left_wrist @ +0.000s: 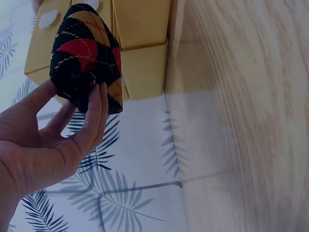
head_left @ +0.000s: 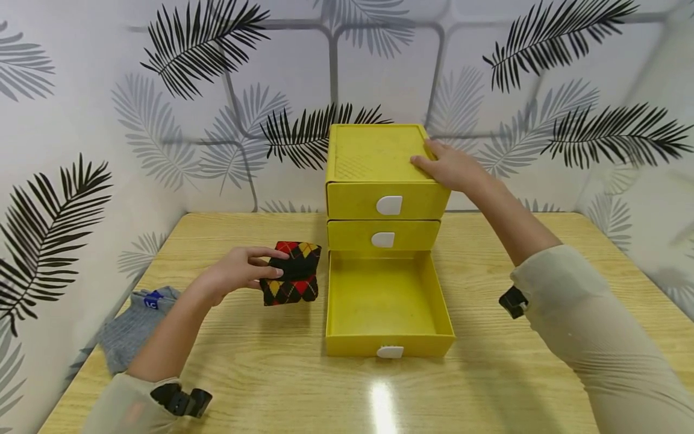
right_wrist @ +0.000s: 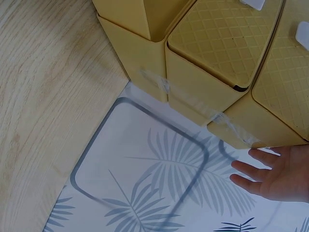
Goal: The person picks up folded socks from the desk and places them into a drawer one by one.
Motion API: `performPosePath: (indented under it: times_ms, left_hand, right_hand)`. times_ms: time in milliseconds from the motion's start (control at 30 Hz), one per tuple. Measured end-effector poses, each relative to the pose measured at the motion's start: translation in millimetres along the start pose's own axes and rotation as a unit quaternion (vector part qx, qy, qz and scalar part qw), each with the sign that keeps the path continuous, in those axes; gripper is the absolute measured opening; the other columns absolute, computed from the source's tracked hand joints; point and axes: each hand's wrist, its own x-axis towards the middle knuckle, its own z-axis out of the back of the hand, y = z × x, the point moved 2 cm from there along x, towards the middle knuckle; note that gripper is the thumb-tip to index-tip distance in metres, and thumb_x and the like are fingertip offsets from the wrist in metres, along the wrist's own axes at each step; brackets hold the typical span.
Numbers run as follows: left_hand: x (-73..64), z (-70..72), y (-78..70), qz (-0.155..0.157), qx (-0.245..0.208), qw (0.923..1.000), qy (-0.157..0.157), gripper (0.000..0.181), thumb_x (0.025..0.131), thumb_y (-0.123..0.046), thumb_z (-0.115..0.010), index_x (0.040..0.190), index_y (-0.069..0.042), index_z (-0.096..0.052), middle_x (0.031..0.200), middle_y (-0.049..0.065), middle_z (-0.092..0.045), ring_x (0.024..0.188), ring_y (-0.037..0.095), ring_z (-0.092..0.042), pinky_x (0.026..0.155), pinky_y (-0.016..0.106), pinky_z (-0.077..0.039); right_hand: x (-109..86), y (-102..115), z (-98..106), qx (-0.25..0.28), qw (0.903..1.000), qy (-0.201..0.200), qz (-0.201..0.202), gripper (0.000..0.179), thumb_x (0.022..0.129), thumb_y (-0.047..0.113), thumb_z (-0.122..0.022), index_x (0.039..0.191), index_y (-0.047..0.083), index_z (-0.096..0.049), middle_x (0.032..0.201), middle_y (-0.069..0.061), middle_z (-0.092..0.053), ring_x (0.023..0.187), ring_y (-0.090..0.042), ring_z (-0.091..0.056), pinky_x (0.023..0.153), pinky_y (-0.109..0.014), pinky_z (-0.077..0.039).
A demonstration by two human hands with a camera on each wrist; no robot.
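My left hand (head_left: pixel 230 276) pinches a folded pair of argyle socks (head_left: pixel 291 290), black with red and yellow diamonds, between thumb and fingers. They hang above the table, just left of a yellow drawer unit (head_left: pixel 374 150). In the left wrist view, the fingers curl under the socks (left_wrist: pixel 87 50). My right hand (head_left: pixel 454 167) rests on the unit's top at its right edge, fingers fairly straight. The right wrist view shows that hand (right_wrist: pixel 282 175) beside the unit's side. The bottom drawer (head_left: pixel 355 346) is pulled out, with nothing inside; the two drawers above it are closed.
Grey socks (head_left: pixel 126 333) with a blue label lie at the table's left edge, partly behind my left forearm. The wooden table (head_left: pixel 260 386) runs up to a leaf-patterned wall covering (head_left: pixel 287 72). White pull tabs (head_left: pixel 389 205) mark the drawer fronts.
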Motion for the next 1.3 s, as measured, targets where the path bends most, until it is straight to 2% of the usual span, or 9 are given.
performPosePath:
  times_ms: [200,467,700,900,1100,1300]
  left_hand:
    - [-4.5,-11.9,-7.8,-0.010,0.002,0.9998,0.018,0.044,0.089,-0.020,-0.063,0.129,-0.005,-0.053,0.124,0.021,-0.050,0.104,0.030,-0.054,0.086,0.044,-0.046]
    - [-4.0,-33.5,-15.0,-0.023,-0.028,0.9983,0.045,0.043,0.088,-0.019,-0.064,0.127,-0.005,-0.055,0.116,0.016,-0.054,0.096,0.025,-0.057,0.085,0.042,-0.047]
    - [0.7,-61.3,-27.2,-0.026,-0.023,0.9987,0.038,0.037,0.087,-0.017,-0.065,0.123,-0.010,-0.060,0.119,0.015,-0.052,0.099,0.025,-0.054,0.082,0.039,-0.048]
    - [12.9,-83.0,-35.8,-0.030,-0.035,0.9983,0.036,0.035,0.086,-0.016,-0.066,0.120,-0.011,-0.062,0.106,0.012,-0.054,0.087,0.023,-0.054,0.080,0.040,-0.049]
    - [28.3,-105.8,-44.1,-0.031,-0.031,0.9987,0.026,0.033,0.085,-0.017,-0.068,0.117,-0.013,-0.065,0.113,0.009,-0.053,0.089,0.020,-0.052,0.073,0.033,-0.051]
    - [45.0,-128.1,-49.1,-0.045,-0.004,0.9988,0.020,0.033,0.082,-0.014,-0.071,0.114,-0.010,-0.065,0.094,0.008,-0.060,0.072,0.017,-0.055,0.066,0.032,-0.052]
  right_hand:
    - [0.8,0.5,-0.5,0.003,1.0000,-0.001,0.001,0.072,0.096,0.051,-0.026,0.147,0.003,-0.006,0.150,-0.019,-0.007,0.135,-0.036,-0.007,0.107,-0.049,-0.008]
    - [0.6,3.0,-0.9,0.000,1.0000,0.002,0.002,0.073,0.096,0.051,-0.026,0.147,0.003,-0.006,0.150,-0.020,-0.007,0.136,-0.035,-0.006,0.107,-0.049,-0.008]
    - [0.4,4.3,-0.6,0.001,1.0000,0.004,0.002,0.072,0.096,0.050,-0.025,0.147,0.003,-0.006,0.150,-0.020,-0.007,0.135,-0.036,-0.006,0.107,-0.049,-0.008]
    - [1.1,0.9,-0.9,0.000,1.0000,0.002,0.002,0.073,0.096,0.052,-0.025,0.147,0.003,-0.005,0.150,-0.020,-0.006,0.135,-0.036,-0.006,0.107,-0.050,-0.008]
    - [2.0,-0.7,-1.0,0.000,1.0000,0.005,0.001,0.073,0.096,0.051,-0.024,0.147,0.003,-0.004,0.150,-0.020,-0.006,0.135,-0.037,-0.006,0.106,-0.051,-0.008]
    - [1.8,0.6,-0.6,-0.001,1.0000,0.004,-0.002,0.073,0.096,0.051,-0.025,0.147,0.003,-0.005,0.150,-0.020,-0.007,0.135,-0.037,-0.006,0.106,-0.051,-0.008]
